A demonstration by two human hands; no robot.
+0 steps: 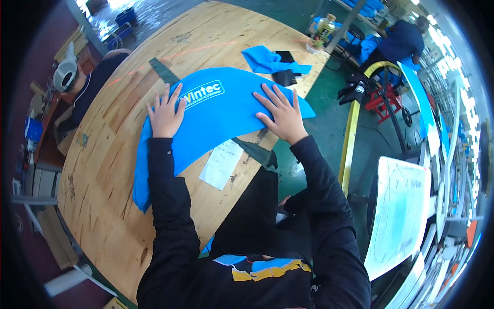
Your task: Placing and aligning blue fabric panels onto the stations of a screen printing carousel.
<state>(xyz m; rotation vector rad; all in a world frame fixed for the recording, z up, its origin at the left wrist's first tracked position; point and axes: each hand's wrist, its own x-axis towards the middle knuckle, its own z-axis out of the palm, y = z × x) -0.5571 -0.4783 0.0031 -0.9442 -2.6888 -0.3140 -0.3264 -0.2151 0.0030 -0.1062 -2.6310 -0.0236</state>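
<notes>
A curved panel of bright blue fabric [221, 118] with a printed logo lies across the wooden table [108, 170]. My left hand [166, 113] rests flat on its left part, fingers spread, beside the logo. Toward the panel's right end, my right hand [280, 113] lies on the cloth with its fingers apart. Neither hand grips anything. A dark green strip [163, 71] sticks out from under the far edge, and another dark strip [254, 153] shows at the near edge. Close to that one is a white paper [221, 165] with handwriting.
Crumpled blue cloth [265, 57] and a black phone-like object [284, 56] lie at the table's far right, near a bottle [323, 31]. One person [95, 85] is at the left; another [401, 41] is at the far right. A yellow rail [351, 139] and a white board [399, 211] stand right.
</notes>
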